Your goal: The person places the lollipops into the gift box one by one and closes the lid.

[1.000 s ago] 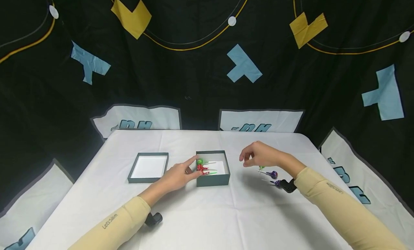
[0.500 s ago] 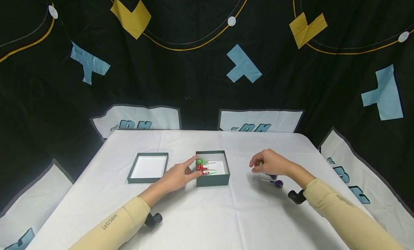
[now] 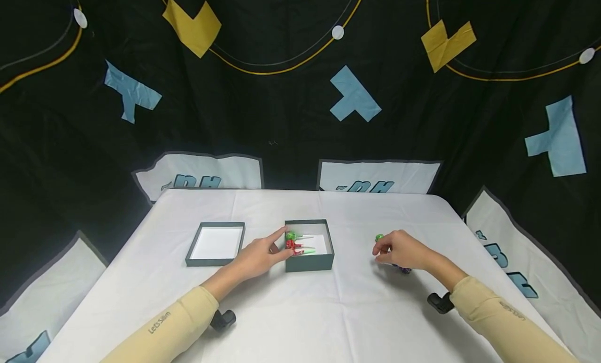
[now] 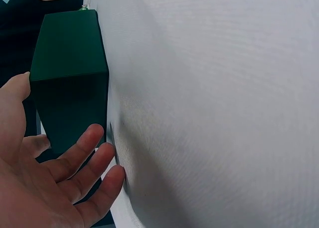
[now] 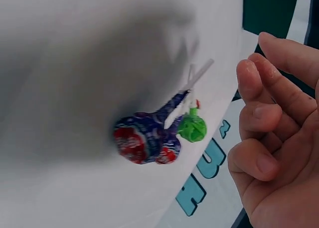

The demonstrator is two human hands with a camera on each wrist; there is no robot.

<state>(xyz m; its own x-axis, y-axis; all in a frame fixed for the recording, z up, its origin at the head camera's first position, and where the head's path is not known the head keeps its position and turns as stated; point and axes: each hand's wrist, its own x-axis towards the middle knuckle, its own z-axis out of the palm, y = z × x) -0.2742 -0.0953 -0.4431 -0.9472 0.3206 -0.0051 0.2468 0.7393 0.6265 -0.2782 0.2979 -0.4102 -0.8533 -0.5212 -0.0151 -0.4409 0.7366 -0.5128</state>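
My left hand [image 3: 257, 256] touches the left wall of a dark green box [image 3: 309, 263], thumb and index finger against it, the other fingers extended in the left wrist view. Inside lie a green lollipop [image 3: 292, 235] and two red lollipops, the nearer partly behind the thumb. My right hand [image 3: 406, 250] hovers over the table with loosely bent fingers, holding nothing. In the right wrist view, a purple lollipop [image 5: 137, 138], a second purple lollipop [image 5: 168, 152] behind it and a green lollipop [image 5: 193, 127] lie beside that hand. The head view partly hides these lollipops.
Left of the box lies its shallow lid [image 3: 217, 242], white inside up. A white cloth [image 3: 300, 316] covers the table, and a black curtain [image 3: 263, 118] hangs behind it. Dark devices [image 3: 440, 303] sit at both wrists.
My right hand has moved rightward and nearer to me, from left of the loose lollipops to over them. The left hand and the box have stayed in place.
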